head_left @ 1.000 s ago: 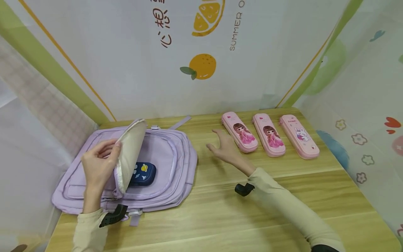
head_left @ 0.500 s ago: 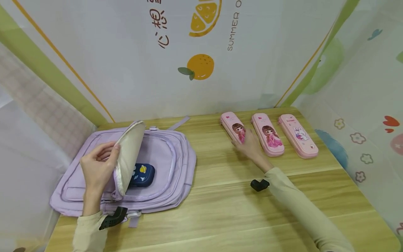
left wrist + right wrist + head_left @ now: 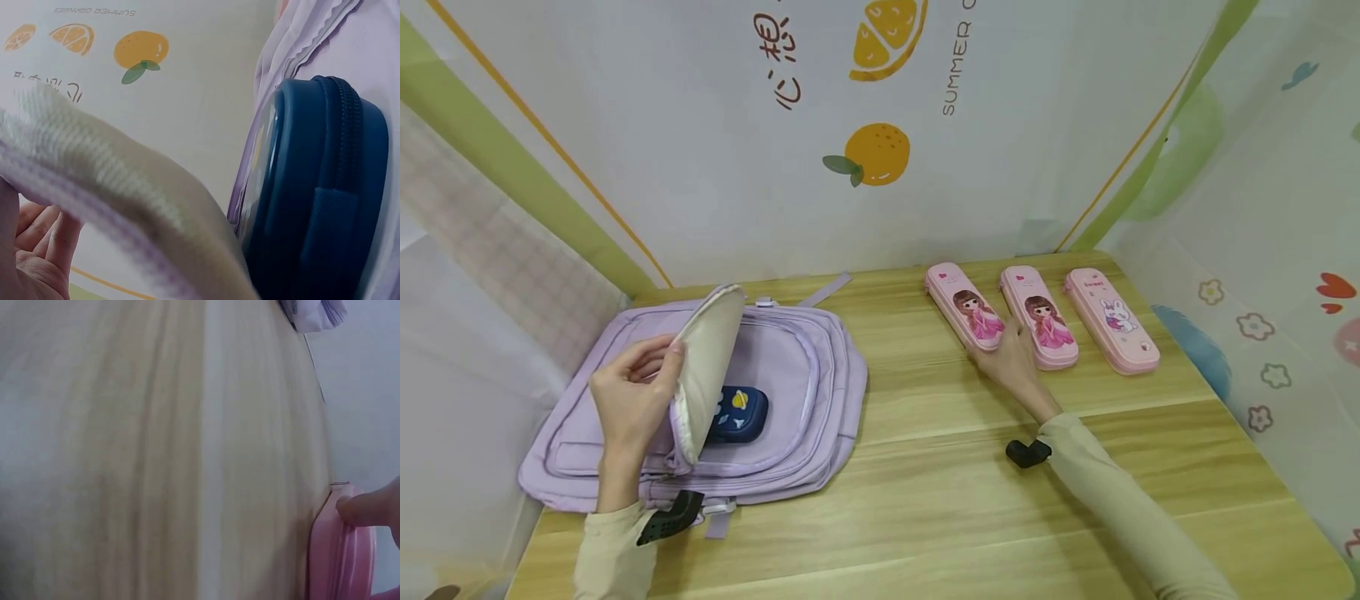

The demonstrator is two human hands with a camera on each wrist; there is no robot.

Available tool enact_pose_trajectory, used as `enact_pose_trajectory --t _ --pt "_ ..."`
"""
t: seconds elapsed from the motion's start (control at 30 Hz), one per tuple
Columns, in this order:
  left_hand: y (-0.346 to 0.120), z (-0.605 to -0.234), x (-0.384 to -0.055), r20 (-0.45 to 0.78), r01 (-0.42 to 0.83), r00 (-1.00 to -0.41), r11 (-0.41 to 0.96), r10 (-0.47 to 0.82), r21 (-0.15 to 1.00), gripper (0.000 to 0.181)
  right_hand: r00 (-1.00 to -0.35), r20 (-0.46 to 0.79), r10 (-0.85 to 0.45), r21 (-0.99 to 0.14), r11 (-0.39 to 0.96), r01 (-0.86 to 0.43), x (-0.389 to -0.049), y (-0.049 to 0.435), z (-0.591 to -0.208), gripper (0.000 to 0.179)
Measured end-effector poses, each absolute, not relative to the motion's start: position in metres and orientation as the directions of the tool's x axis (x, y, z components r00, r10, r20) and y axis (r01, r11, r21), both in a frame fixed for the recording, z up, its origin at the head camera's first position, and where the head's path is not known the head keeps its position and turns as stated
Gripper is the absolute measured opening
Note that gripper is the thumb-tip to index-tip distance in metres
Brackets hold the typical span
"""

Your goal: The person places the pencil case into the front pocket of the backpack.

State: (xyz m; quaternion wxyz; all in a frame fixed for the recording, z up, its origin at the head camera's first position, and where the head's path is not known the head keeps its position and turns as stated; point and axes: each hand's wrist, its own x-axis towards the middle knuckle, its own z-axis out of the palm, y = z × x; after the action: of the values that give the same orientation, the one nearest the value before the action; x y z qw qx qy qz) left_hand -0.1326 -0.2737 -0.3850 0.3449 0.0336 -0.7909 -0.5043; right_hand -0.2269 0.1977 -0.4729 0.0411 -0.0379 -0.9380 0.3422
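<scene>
I judge the navy case (image 3: pixel 741 417) stowed right of my left grip (image 3: pixel 634 392), which pinches the bag flap (image 3: pixel 711 371); my right grip (image 3: pixel 1009 364) pinches one doll case (image 3: pixel 962 300), leaving two more cases (image 3: pixel 1038 312) to its right.

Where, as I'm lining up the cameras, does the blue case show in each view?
Head: the blue case is left of centre, below the middle, partly behind the raised flap.
Left wrist: large, in the right half.
Right wrist: not in it.
Landmark: the printed orange, shared by the head and left wrist views only.
</scene>
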Motion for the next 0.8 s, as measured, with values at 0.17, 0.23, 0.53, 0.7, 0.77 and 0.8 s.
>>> enact_pose_trajectory --t 0.17,0.23,0.53,0.7,0.77,0.8 --pt "-0.275 -0.385 -0.133 0.514 0.297 -0.756 0.486 -0.406 0.822 0.02 -0.99 0.074 0.122 -0.67 0.741 0.041 -0.224 0.2 -0.477 0.093" --pt "-0.275 -0.385 -0.133 0.514 0.297 -0.758 0.49 -0.4 0.82 0.02 -0.985 0.109 0.136 -0.678 0.735 0.026 -0.224 0.201 -0.479 0.09" --pt "-0.274 -0.386 -0.132 0.512 0.296 -0.765 0.494 -0.39 0.818 0.02 -0.957 0.208 0.201 -0.687 0.726 0.003 -0.221 0.204 -0.489 0.086" --pt "-0.274 -0.386 -0.132 0.513 0.3 -0.762 0.486 -0.396 0.821 0.02 -0.942 0.272 0.198 -0.677 0.735 -0.041 -0.222 0.204 -0.487 0.078" --pt "-0.275 -0.386 -0.132 0.515 0.301 -0.757 0.484 -0.402 0.822 0.02 -0.941 0.284 0.182 -0.669 0.741 -0.058 -0.222 0.203 -0.485 0.077" --pt "-0.275 -0.386 -0.132 0.516 0.303 -0.755 0.483 -0.404 0.821 0.02 -0.942 0.29 0.171 -0.665 0.744 -0.07 -0.222 0.203 -0.483 0.077"
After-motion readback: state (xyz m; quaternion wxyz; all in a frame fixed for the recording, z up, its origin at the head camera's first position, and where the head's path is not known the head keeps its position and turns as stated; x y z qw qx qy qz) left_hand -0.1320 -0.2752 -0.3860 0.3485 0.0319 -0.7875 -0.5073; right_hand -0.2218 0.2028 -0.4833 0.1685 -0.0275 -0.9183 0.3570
